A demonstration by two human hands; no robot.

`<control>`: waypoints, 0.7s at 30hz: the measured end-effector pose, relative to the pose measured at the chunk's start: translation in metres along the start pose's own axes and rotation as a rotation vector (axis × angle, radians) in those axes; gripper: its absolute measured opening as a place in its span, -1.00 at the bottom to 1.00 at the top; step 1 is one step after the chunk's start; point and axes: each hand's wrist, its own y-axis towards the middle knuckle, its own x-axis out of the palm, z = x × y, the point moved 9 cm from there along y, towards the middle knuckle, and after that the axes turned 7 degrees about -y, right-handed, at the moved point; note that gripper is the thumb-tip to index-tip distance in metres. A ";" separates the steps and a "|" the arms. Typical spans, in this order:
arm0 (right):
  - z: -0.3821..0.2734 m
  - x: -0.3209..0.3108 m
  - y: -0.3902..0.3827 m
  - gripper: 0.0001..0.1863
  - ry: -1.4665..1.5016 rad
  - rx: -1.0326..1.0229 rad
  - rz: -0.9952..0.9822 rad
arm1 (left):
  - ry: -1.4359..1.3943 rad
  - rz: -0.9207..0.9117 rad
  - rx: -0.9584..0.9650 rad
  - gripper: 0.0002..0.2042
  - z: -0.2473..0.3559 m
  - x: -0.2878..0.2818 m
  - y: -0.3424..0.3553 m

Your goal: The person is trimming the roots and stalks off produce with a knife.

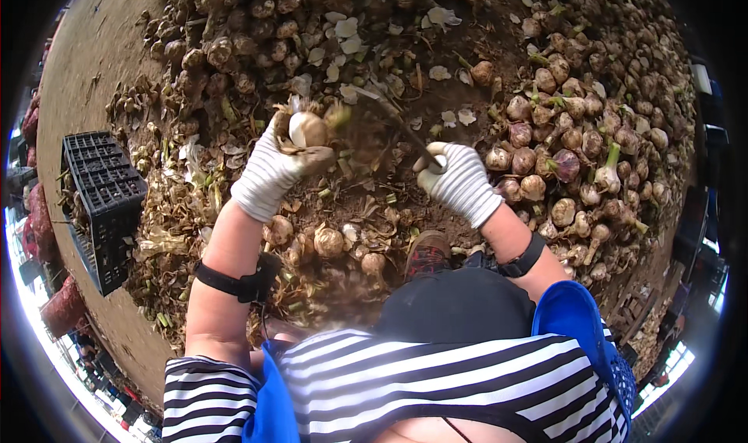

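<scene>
My left hand (273, 162), in a white-and-grey striped glove, is closed around a garlic bulb (308, 130) with pale, partly peeled skin. Just right of the bulb is a blurred greenish stem end (338, 116); whether it is still joined to the bulb I cannot tell. In the same kind of glove, my right hand (460, 180) grips a knife (399, 122), its handle hidden in the fist. The dark, narrow blade slants up and left, apart from the bulb. Below the hands several garlic bulbs (328, 242) lie among dry leaves and peelings.
A large heap of garlic bulbs (573, 139) spreads along the right. More soil-covered garlic (222, 52) is piled at the far left. A black plastic crate (109, 201) stands at the left edge. My shoe (427, 254) rests near the middle, with white skins (347, 28) scattered beyond.
</scene>
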 end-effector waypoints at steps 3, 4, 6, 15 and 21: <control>-0.013 0.004 -0.001 -0.90 -0.041 -0.063 -0.007 | 0.163 0.178 -0.056 -0.45 -0.009 0.037 -0.023; -0.016 0.004 0.000 -0.90 -0.055 -0.060 -0.016 | 0.156 0.147 -0.091 -0.45 -0.014 0.037 -0.022; -0.026 0.001 -0.002 -0.90 -0.121 -0.099 -0.028 | 0.122 0.059 -0.120 -0.53 -0.023 0.040 -0.020; 0.062 0.039 -0.006 -0.55 -0.467 0.153 -0.337 | 0.645 0.249 0.111 -0.65 0.018 0.045 -0.039; 0.040 0.034 0.022 -0.54 -0.042 -0.003 0.060 | 0.600 -0.464 0.109 -0.43 0.021 0.152 -0.020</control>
